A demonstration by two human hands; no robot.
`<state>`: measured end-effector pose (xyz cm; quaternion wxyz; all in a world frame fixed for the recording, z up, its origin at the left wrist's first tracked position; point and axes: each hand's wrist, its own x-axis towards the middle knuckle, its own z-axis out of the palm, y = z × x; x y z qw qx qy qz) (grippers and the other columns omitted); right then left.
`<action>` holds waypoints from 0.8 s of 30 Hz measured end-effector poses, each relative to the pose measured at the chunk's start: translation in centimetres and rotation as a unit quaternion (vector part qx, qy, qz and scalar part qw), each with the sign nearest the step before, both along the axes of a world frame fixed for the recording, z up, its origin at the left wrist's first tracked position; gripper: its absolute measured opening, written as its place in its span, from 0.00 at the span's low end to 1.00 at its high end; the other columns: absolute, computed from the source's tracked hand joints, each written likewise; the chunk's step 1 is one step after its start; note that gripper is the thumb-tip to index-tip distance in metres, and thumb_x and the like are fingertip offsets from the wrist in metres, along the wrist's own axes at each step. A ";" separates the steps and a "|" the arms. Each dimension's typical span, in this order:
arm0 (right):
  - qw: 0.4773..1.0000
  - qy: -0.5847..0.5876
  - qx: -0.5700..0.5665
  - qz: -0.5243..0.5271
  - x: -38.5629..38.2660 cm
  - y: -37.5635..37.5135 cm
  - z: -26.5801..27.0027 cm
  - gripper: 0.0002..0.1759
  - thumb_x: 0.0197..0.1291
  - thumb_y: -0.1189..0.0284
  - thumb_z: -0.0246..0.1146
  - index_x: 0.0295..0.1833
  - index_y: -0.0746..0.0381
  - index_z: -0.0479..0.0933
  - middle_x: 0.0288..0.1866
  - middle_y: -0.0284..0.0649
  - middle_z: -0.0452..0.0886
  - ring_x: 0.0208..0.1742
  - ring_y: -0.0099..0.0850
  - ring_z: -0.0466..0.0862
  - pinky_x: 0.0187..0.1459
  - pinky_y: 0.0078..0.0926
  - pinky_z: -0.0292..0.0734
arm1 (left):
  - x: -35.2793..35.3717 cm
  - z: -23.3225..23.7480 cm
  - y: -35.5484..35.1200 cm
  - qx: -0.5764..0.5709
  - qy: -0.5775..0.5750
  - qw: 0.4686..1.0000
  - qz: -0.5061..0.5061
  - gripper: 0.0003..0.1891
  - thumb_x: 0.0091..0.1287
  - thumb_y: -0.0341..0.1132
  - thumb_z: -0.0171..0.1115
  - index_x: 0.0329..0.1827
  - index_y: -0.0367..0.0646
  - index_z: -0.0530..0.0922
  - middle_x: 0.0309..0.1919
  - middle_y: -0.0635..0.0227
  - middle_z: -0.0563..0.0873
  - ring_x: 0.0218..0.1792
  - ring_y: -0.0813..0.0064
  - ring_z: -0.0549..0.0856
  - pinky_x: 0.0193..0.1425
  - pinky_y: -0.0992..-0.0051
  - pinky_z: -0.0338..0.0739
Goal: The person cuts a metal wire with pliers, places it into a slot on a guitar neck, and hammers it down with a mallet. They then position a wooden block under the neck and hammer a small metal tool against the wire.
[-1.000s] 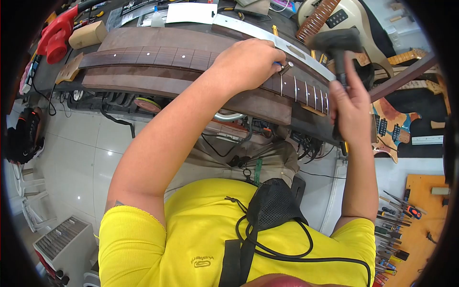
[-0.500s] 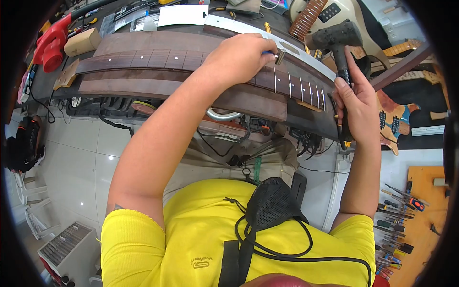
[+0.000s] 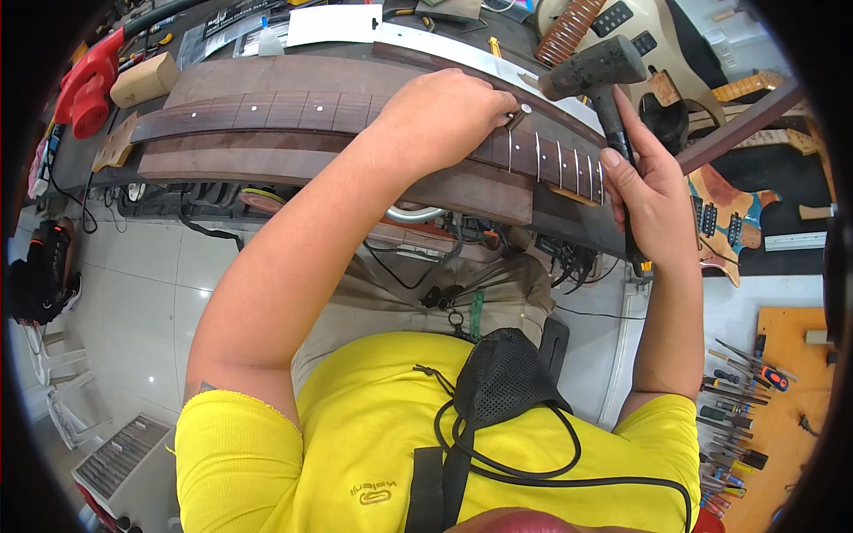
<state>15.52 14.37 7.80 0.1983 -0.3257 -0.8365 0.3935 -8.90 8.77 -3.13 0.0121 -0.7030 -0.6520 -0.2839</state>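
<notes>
A guitar neck (image 3: pixel 293 108) with a dark fretboard and white dot inlays lies across the bench. Several silver frets sit in its right-hand end, while the slots farther left look bare. My left hand (image 3: pixel 440 120) is over the fretboard, closed around a small metal tool (image 3: pixel 524 111). Only its round end shows, just by the leftmost visible fret; the fingers hide the rest. My right hand (image 3: pixel 653 182) grips the handle of a black mallet (image 3: pixel 593 69). The mallet's head is raised beyond the right end of the neck, close to my left hand's tool.
Brown boards (image 3: pixel 338 169) lie under and beside the neck. Behind it run a long metal straightedge (image 3: pixel 426 40) and a white card (image 3: pixel 330 25). A wooden block (image 3: pixel 144 80) and red blower (image 3: pixel 89 89) stand at left. Guitar bodies (image 3: pixel 724 213) and hand tools (image 3: pixel 737 417) fill the right.
The mallet has moved left and tilted, bringing its head nearer my left hand. My left hand has shifted slightly, and more of the metal tool's round end shows.
</notes>
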 end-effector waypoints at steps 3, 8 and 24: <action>0.998 0.053 0.041 -0.021 0.1 0.4 0.0 0.37 0.81 0.69 0.63 0.90 0.59 0.60 0.29 0.24 0.73 0.22 0.13 0.67 0.22 0.15 0.62 | 0.0 -0.2 -0.1 0.025 0.008 1.000 -0.003 0.14 0.76 0.38 0.65 0.61 0.50 0.89 0.51 0.65 0.93 0.56 0.55 0.89 0.61 0.56 0.85; 0.997 0.043 0.060 -0.029 -0.5 -0.2 -0.3 0.37 0.81 0.71 0.63 0.89 0.59 0.60 0.32 0.25 0.75 0.24 0.12 0.67 0.24 0.15 0.63 | 0.0 -0.5 0.1 0.038 0.015 0.999 0.005 0.15 0.76 0.38 0.65 0.61 0.49 0.89 0.51 0.65 0.94 0.56 0.56 0.89 0.61 0.56 0.85; 0.996 -0.088 0.005 -0.010 -0.5 -0.9 0.3 0.36 0.80 0.72 0.63 0.89 0.60 0.62 0.42 0.29 0.82 0.29 0.15 0.73 0.31 0.18 0.70 | 0.4 -0.3 -0.3 0.037 0.026 0.999 0.017 0.14 0.77 0.39 0.65 0.60 0.49 0.89 0.53 0.65 0.93 0.55 0.56 0.89 0.61 0.56 0.85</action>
